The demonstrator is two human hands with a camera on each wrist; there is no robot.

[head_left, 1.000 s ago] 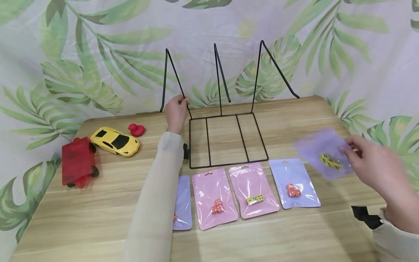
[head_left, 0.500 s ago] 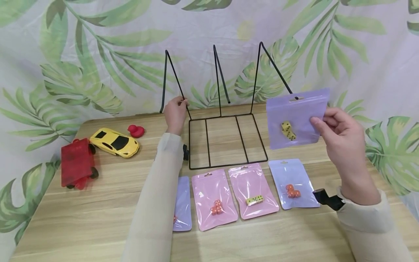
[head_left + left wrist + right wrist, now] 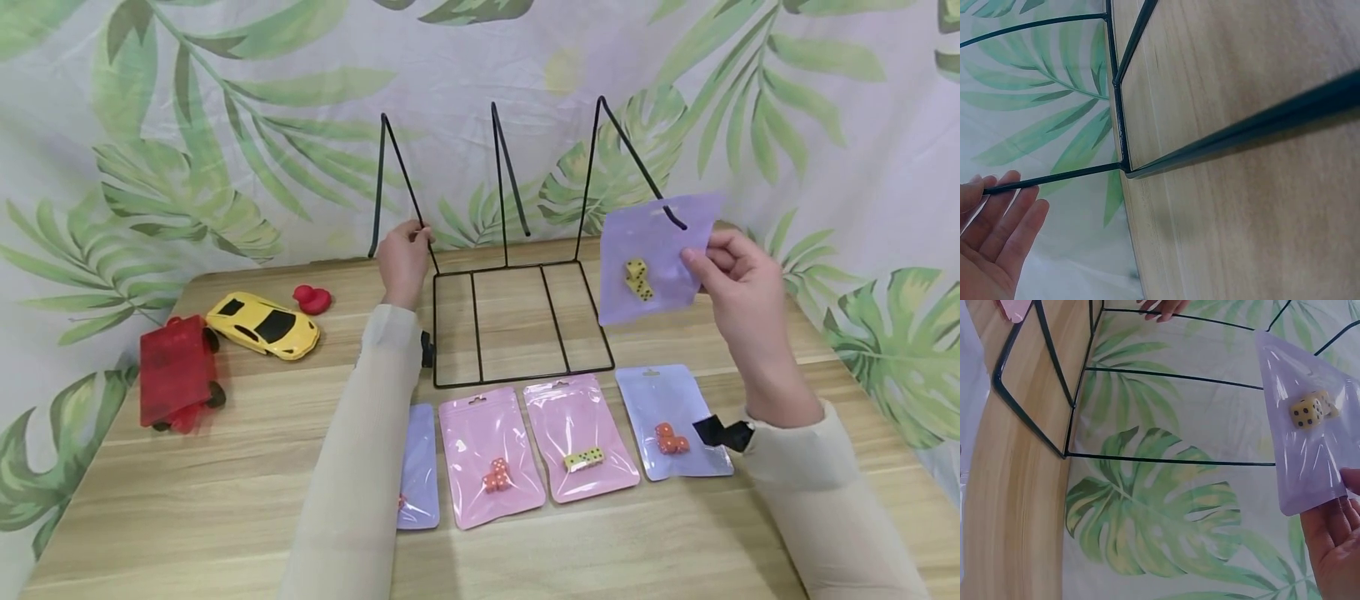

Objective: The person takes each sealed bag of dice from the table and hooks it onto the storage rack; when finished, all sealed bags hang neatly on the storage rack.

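A purple zip bag (image 3: 660, 250) with yellow dice is pinched at its right edge by my right hand (image 3: 750, 292). The right prong of the black wire rack (image 3: 480, 325) passes through the bag's hang hole, and its tip shows in front of the bag. At the rack's left side, my left hand (image 3: 402, 262) grips the upright wire between thumb and fingers, as the left wrist view also shows. In the right wrist view the yellow dice (image 3: 1307, 412) show through the bag.
Before the rack lie a pink bag (image 3: 491, 433) with orange dice, a pink bag (image 3: 581, 425) with yellow dice, a blue bag (image 3: 667, 400), and another blue bag (image 3: 420, 458) partly behind my left sleeve. A yellow car (image 3: 262, 325), red truck (image 3: 180, 375) and red duck (image 3: 312, 299) stand left.
My right hand has carried the purple bag leftward and up from the table's right side, and the right prong now runs through its hole. The left hand has stayed on the wire.
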